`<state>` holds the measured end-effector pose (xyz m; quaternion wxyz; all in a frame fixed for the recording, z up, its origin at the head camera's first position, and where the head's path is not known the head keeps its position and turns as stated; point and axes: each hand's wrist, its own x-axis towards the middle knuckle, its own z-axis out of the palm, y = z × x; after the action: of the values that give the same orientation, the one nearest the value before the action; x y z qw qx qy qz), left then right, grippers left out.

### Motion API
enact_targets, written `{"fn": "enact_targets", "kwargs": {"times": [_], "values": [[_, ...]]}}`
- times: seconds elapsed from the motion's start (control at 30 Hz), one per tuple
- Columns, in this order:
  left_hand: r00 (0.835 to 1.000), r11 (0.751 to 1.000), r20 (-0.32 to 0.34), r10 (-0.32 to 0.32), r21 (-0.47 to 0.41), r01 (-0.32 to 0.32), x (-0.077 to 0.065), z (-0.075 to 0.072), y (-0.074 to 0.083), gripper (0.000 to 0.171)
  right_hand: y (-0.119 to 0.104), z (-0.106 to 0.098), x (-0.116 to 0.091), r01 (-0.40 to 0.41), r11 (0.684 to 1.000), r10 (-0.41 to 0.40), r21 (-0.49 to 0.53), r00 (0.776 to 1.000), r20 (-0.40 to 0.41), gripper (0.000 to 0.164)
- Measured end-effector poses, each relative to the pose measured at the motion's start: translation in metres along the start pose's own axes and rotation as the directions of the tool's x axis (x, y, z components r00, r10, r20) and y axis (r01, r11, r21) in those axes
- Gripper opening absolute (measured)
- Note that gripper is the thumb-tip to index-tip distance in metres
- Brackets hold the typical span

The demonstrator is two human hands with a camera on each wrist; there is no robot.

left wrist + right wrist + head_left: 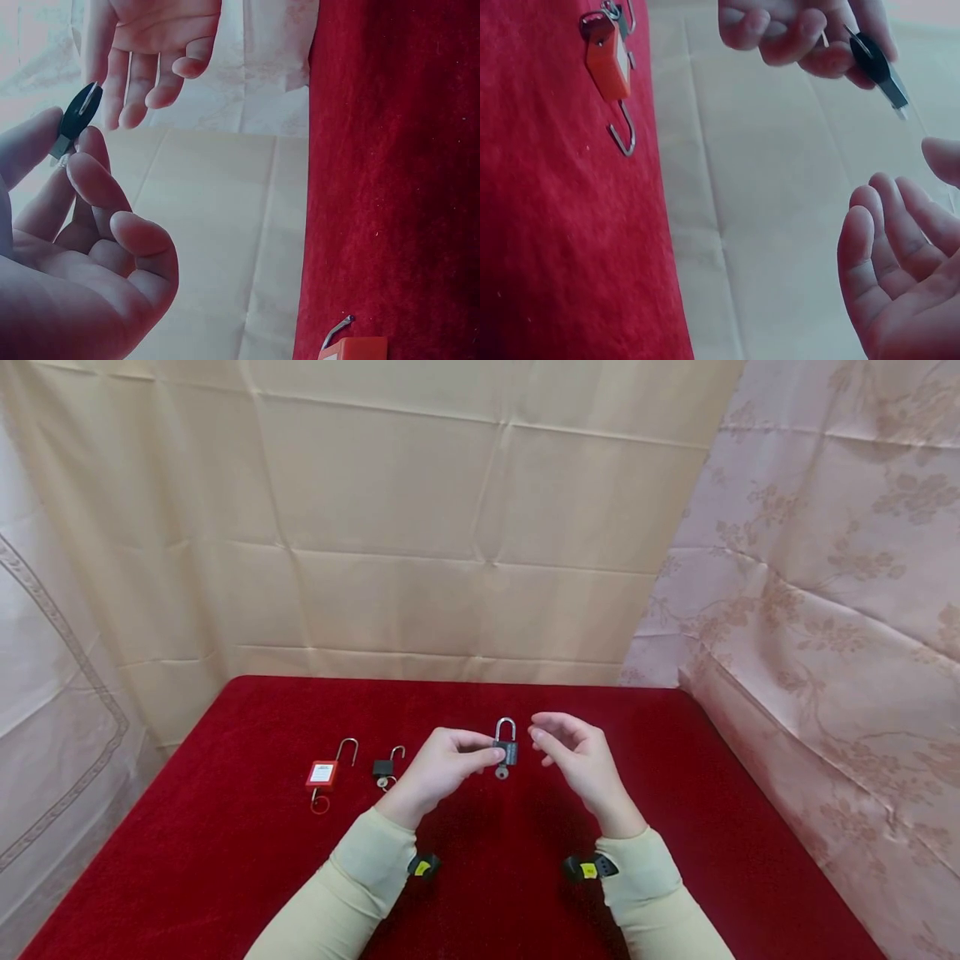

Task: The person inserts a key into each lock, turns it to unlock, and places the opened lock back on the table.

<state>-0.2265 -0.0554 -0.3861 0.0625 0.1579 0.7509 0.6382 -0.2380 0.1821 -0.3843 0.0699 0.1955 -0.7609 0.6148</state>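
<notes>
My left hand (438,770) pinches a dark padlock (511,752) between thumb and fingers above the table. Its silver shackle (506,722) points away from me, and a key (502,772) sticks out of its near end. In the left wrist view the padlock (76,118) is seen mostly from that keyed end. My right hand (583,758) hovers just right of the padlock, apart from it, with loosely bent fingers and nothing in them. The right wrist view shows its palm (922,300) turned up and bare.
On the red cloth-covered table (225,860), left of my hands, lie a red padlock (322,773) with a white label and a smaller black padlock (383,768). Both have raised shackles and keys. A beige curtain (390,527) hangs behind; a floral curtain (840,568) hangs at the right.
</notes>
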Motion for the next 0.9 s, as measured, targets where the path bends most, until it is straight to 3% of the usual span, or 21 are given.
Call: {"fn": "enact_targets", "kwargs": {"times": [0.33,0.9], "values": [[1.000,1.000,0.015,0.016,0.002,-0.016,0.002,0.003,-0.002,0.020,-0.002,0.013,-0.002,-0.035,0.999,0.032,0.030,0.994,0.101,0.026],[1.000,0.999,0.022,-0.018,0.043,0.017,0.003,0.001,-0.008,0.020,-0.005,0.014,-0.003,-0.004,1.000,0.004,0.000,0.994,0.111,0.021]]}}
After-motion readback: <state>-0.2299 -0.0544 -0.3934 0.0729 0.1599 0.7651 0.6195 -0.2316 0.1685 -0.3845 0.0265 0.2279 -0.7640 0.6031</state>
